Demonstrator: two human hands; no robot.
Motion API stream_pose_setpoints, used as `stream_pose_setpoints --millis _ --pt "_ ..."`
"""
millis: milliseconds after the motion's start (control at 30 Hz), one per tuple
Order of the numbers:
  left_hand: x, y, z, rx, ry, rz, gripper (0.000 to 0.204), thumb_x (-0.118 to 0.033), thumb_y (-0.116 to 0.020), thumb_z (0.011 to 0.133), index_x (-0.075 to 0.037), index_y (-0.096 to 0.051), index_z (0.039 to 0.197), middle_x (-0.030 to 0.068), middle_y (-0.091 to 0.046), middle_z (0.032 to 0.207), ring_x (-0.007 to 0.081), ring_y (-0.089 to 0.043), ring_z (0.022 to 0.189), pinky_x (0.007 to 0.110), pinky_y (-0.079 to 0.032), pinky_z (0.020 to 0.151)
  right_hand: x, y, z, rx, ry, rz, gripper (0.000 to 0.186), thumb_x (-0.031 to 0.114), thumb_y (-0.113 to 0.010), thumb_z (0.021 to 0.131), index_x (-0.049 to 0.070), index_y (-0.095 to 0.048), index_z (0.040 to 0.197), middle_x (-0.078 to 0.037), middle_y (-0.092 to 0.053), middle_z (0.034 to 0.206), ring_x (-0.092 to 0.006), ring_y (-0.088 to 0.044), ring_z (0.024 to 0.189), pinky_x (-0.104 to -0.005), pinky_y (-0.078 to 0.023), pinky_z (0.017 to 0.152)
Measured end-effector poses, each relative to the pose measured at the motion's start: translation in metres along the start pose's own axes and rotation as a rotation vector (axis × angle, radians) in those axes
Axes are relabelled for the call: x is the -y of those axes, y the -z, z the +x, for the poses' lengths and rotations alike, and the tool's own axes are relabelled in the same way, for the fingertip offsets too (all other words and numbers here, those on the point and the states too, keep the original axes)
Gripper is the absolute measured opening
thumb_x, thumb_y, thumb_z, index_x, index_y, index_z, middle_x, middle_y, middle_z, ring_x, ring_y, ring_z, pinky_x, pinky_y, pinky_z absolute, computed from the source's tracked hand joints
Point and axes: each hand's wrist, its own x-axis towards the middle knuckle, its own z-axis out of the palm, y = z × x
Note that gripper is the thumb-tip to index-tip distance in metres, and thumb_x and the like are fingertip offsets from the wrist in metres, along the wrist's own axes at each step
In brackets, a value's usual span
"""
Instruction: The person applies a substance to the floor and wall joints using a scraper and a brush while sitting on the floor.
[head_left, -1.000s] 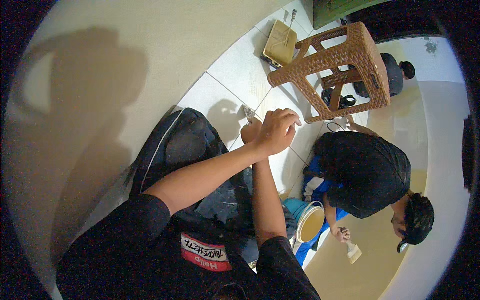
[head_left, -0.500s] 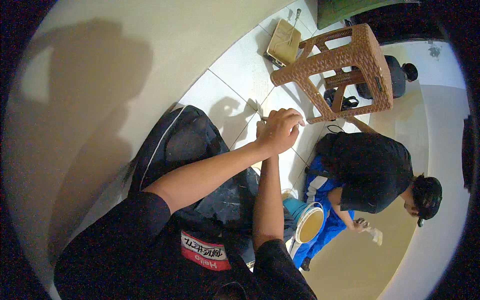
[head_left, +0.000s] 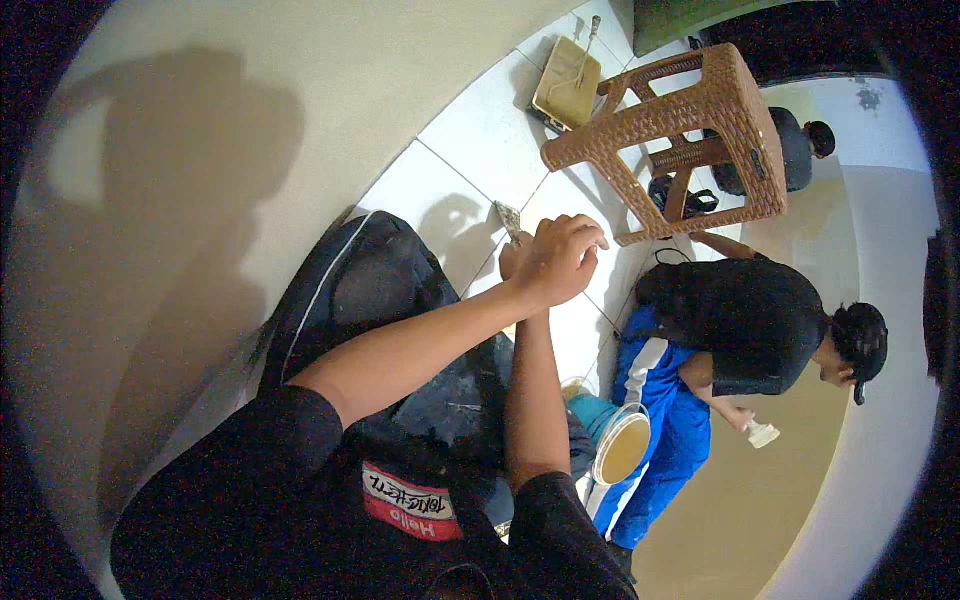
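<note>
My left hand (head_left: 563, 256) hangs over my right wrist. Its fingers are loosely bent, and nothing shows in them. Below it, partly hidden, my right hand (head_left: 512, 262) grips a scraper (head_left: 508, 217) with a flat, stained grey blade that points away from me. The handle is covered by my fingers. Right of my right forearm stands a teal paint bucket (head_left: 595, 415) with a white rim, holding tan paint (head_left: 625, 450).
A brown woven-pattern stool (head_left: 665, 120) stands ahead on white tiles. Beyond it lies a paint tray (head_left: 568, 88) with a roller (head_left: 588, 55). At right, a co-worker (head_left: 750, 310) in black and blue holds a paintbrush (head_left: 762, 434) near the tan wall. Another wall (head_left: 200, 250) rises at left.
The scraper has turned in my right hand, so its blade now shows broad. My left hand stays put. The co-worker has leaned right, and their brush has moved farther away from me.
</note>
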Motion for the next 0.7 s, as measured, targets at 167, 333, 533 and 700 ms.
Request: stream_pose_setpoints --millis 167,333,533,700 --pt "0.009 -0.008 -0.002 0.024 0.016 -0.022 0.014 -0.004 -0.059 0.079 -0.011 -0.063 0.089 0.0047 -0.065 0.1 0.0276 -0.059 0.096 0.043 -0.046 0.083 -0.015 0.002 -0.006 0.04 -0.052 0.008 0.03 0.018 -0.062 0.078 0.001 -0.067 0.103 -0.023 -0.067 0.088 -0.0374 -0.064 0.085 -0.0428 -0.05 0.075" --pt "0.027 -0.021 -0.004 0.062 0.029 0.022 0.011 -0.005 -0.06 0.077 -0.009 -0.064 0.086 0.0086 -0.066 0.092 0.0328 -0.062 0.089 0.046 -0.047 0.08 -0.026 0.012 -0.004 0.07 -0.058 0.047 0.032 0.019 -0.062 0.079 0.002 -0.066 0.106 -0.024 -0.067 0.091 -0.0382 -0.064 0.089 -0.0429 -0.05 0.077" --pt "0.043 -0.027 -0.021 0.272 0.128 0.103 0.017 -0.014 -0.058 0.079 -0.006 -0.066 0.092 0.0161 -0.066 0.095 0.0357 -0.062 0.093 0.049 -0.047 0.082 -0.058 0.042 -0.019 0.115 -0.08 0.163 0.036 0.021 -0.063 0.079 0.003 -0.065 0.11 -0.025 -0.067 0.094 -0.0391 -0.064 0.094 -0.0431 -0.051 0.08" --pt "0.058 -0.027 -0.043 0.903 0.322 0.441 0.033 -0.032 -0.056 0.086 -0.006 -0.066 0.105 0.0145 -0.066 0.113 0.0325 -0.063 0.103 0.047 -0.045 0.09 -0.067 0.066 -0.063 0.094 -0.483 0.186 0.037 0.027 -0.061 0.079 0.003 -0.062 0.107 -0.027 -0.066 0.099 -0.0442 -0.063 0.092 -0.05 -0.051 0.081"
